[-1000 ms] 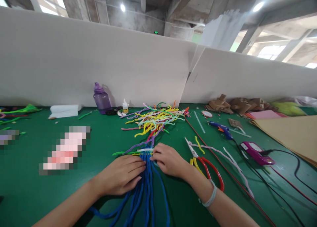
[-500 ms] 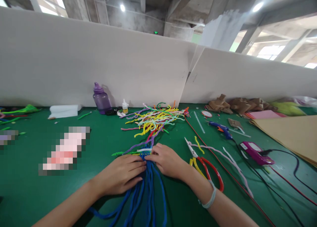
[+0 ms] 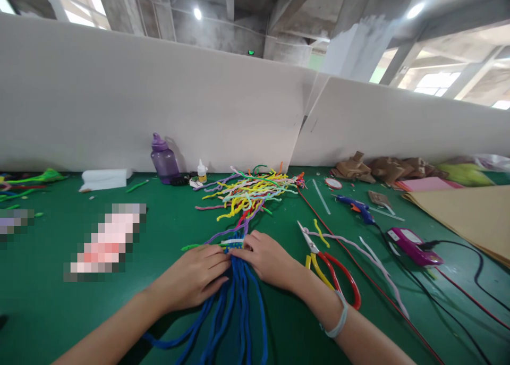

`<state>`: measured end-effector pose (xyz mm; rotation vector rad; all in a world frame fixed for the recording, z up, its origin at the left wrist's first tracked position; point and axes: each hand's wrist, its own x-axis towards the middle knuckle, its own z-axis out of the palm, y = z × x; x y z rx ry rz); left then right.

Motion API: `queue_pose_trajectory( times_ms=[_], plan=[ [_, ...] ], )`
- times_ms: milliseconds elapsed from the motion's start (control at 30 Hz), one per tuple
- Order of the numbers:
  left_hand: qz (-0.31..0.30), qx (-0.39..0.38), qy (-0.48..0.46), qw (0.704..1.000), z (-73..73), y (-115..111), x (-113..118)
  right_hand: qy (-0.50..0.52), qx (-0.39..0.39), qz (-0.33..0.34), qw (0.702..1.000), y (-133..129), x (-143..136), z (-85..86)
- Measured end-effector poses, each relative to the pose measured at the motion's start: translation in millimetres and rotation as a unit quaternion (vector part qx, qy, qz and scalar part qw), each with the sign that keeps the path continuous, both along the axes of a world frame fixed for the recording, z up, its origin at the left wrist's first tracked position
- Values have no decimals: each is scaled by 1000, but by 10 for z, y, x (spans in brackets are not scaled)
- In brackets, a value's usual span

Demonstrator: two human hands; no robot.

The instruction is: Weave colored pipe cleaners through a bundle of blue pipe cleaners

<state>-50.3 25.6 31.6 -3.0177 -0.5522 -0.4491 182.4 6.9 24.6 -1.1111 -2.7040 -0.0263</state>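
Several long blue pipe cleaners (image 3: pixel 241 306) hang toward me from a small woven patch (image 3: pixel 235 244) in the middle of the table. White, green and purple strands cross or leave the patch at its top and left. My left hand (image 3: pixel 199 274) is closed at the patch's left edge, its fingertips on the blue strands. From the right, my right hand (image 3: pixel 269 256) pinches the patch's upper right part, thumb and fingers bent over it. The hands almost meet, and the fingers hide part of the weave.
Beyond the hands lies a heap of coloured pipe cleaners (image 3: pixel 255 187). Red-handled scissors (image 3: pixel 332 269) rest beside my right forearm. Farther right are a blue glue gun (image 3: pixel 356 208), a magenta device (image 3: pixel 412 245) and cables. A purple bottle (image 3: pixel 164 160) and a glue bottle (image 3: pixel 201 171) stand behind.
My left hand has shifted slightly left, its fingers drawn back so more of the woven patch shows. The right thumb or finger reaches a little farther left over the blue strands.
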Motion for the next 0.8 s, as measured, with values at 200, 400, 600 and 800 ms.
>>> queue_pose_trajectory(
  times_ms=[200, 400, 600, 800],
  plan=[
    [13, 94, -33, 995, -58, -21, 3, -5, -3, 3, 1000, 18, -11, -15],
    [26, 83, -23, 996, -96, -5, 2, -6, -13, -7, 1000, 16, -19, -6],
    [11, 50, -18, 999, -84, 28, -10, 5, -14, -8, 1000, 4, -25, -13],
    [33, 40, 3, 999, -90, 30, -4, 108, -51, -37, 992, 8, 27, -20]
  ],
)
